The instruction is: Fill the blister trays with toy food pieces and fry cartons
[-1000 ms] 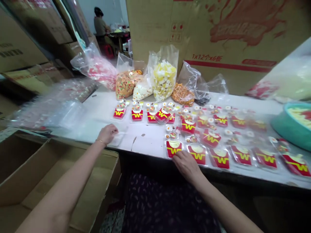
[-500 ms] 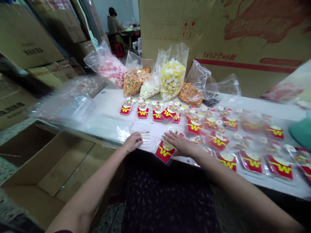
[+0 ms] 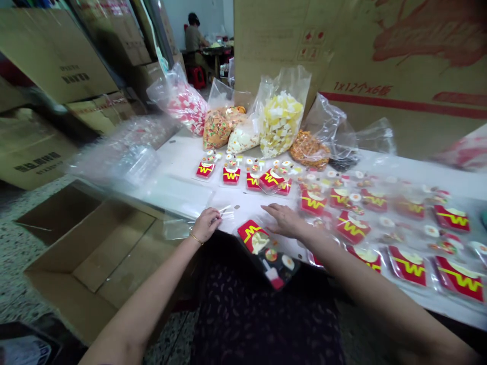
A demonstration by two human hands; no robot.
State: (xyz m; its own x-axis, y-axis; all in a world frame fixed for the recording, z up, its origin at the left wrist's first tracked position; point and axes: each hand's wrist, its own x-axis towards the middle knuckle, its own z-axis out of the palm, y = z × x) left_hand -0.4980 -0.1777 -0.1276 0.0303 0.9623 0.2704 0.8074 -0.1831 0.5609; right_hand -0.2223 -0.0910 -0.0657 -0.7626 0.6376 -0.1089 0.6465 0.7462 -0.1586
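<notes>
My left hand (image 3: 207, 224) is at the table's front edge, its fingers curled on the end of a clear plastic bag (image 3: 178, 227). My right hand (image 3: 284, 220) hovers above the table with its fingers stretched out, holding nothing. Between and below my hands is a clear pack (image 3: 251, 237) with a red fries-box piece bearing a yellow zigzag and small food-shaped pieces. It tilts over the table edge, its lower end above my dark lap, slightly blurred. Right of my right hand lie several similar packs (image 3: 352, 226).
Filled clear bags stand along the back, including one of yellow and white pieces (image 3: 280, 121) and one of pink pieces (image 3: 189, 112). An open cardboard box (image 3: 110, 253) is at lower left. Clear plastic sleeves (image 3: 178, 195) lie on the table's left. A person (image 3: 195, 38) sits far behind.
The pack beside my right hand has swung round, its small pieces now pointing down over the table edge. My right hand has come off it. The view has shifted slightly left.
</notes>
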